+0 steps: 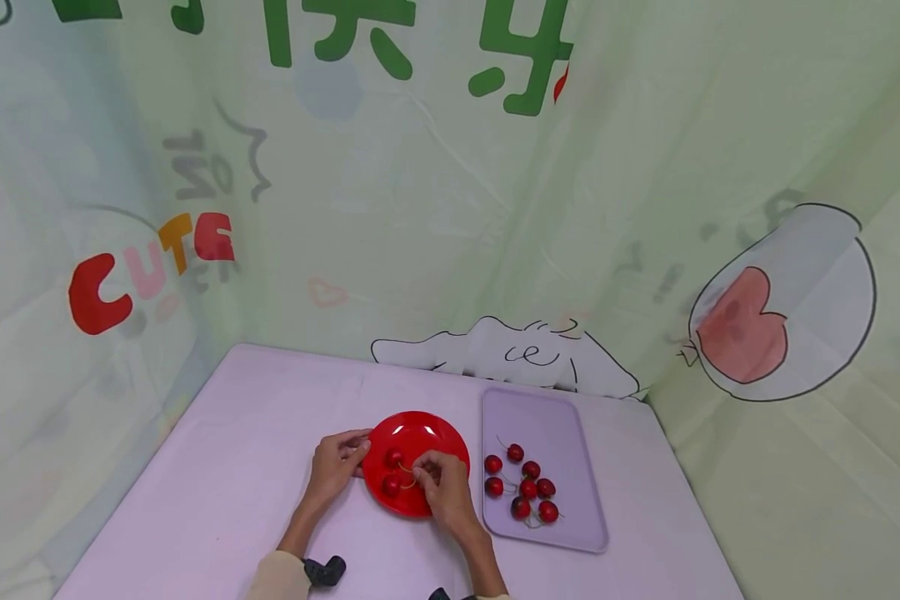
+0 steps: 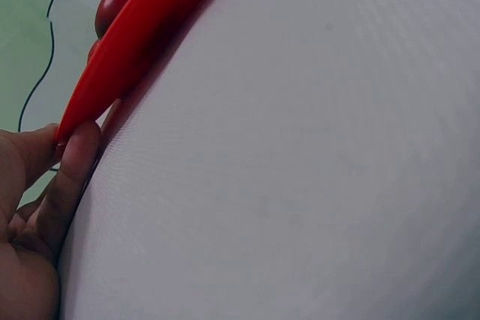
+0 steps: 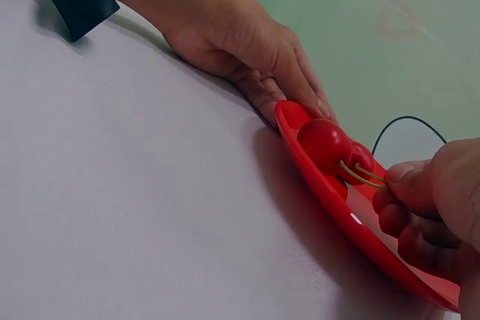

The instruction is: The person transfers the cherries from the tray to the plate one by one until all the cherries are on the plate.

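Observation:
A round red plate [image 1: 417, 424] sits on the table in the head view. Two cherries [image 3: 325, 146] with green stems [image 3: 363, 180] are in it, toward its left side. My right hand [image 1: 444, 490] is over the plate and pinches the joined stems between thumb and fingertips. At the plate's left edge, my left hand [image 1: 334, 465] grips the rim, thumb on top and fingers beneath, as the left wrist view shows. To the right lies a lilac tray [image 1: 532, 408] with several dark red cherries [image 1: 528, 488] in its near half.
The table [image 1: 217, 467] has a pale lilac cover. The tray stands close to the plate's right side. Printed curtains [image 1: 390, 250] hang behind the table and along both sides. Dark wrist devices [image 1: 325, 572] are worn below the hands.

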Demonstrator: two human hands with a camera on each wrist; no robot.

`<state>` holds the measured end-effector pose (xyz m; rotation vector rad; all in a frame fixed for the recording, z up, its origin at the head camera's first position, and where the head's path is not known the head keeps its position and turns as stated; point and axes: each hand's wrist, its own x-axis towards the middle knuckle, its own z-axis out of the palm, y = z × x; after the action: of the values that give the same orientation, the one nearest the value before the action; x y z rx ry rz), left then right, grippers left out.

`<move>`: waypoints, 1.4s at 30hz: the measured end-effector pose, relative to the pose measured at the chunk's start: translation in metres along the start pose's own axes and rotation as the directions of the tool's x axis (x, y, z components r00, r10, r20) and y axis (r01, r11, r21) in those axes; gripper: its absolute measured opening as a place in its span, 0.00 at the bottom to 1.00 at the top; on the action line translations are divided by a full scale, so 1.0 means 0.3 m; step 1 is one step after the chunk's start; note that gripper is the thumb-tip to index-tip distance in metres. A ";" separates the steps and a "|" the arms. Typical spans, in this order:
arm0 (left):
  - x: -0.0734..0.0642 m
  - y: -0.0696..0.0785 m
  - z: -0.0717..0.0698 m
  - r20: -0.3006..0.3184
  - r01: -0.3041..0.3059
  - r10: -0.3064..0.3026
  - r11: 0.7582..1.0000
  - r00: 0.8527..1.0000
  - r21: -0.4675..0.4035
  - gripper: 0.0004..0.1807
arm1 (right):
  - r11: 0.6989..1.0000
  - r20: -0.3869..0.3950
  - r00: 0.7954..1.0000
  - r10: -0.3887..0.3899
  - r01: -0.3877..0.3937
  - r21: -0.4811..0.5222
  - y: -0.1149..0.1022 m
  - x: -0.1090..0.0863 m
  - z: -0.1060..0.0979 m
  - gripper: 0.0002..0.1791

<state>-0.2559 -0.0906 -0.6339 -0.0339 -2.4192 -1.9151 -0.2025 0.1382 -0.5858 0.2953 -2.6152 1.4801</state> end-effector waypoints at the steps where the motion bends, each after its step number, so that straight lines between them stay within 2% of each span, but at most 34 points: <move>1: 0.000 0.000 0.000 0.000 -0.005 0.005 1.000 1.000 0.001 0.17 | 1.000 -0.003 1.000 -0.001 0.001 -0.006 -0.001 0.000 0.000 0.07; 12: 0.001 0.005 -0.002 0.001 -0.016 0.016 1.000 1.000 -0.011 0.16 | 0.999 -0.011 1.000 -0.012 0.012 -0.037 0.010 -0.002 0.004 0.07; 19: 0.007 0.001 0.000 -0.002 0.003 -0.003 1.000 1.000 -0.007 0.16 | 0.998 -0.001 1.000 -0.002 0.002 -0.057 0.013 -0.003 0.005 0.07; 32: -0.006 0.010 0.001 -0.006 -0.023 0.023 1.000 1.000 -0.002 0.16 | 0.996 -0.007 1.000 -0.007 0.006 -0.093 0.020 -0.013 0.001 0.10; 42: 0.003 0.001 0.003 -0.012 -0.002 0.002 1.000 1.000 0.005 0.16 | 0.995 -0.009 1.000 -0.011 0.011 -0.099 0.016 -0.010 -0.009 0.09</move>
<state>-0.2567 -0.0898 -0.6339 -0.0243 -2.4157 -1.9023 -0.2006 0.1434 -0.5889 0.2913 -2.6642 1.3400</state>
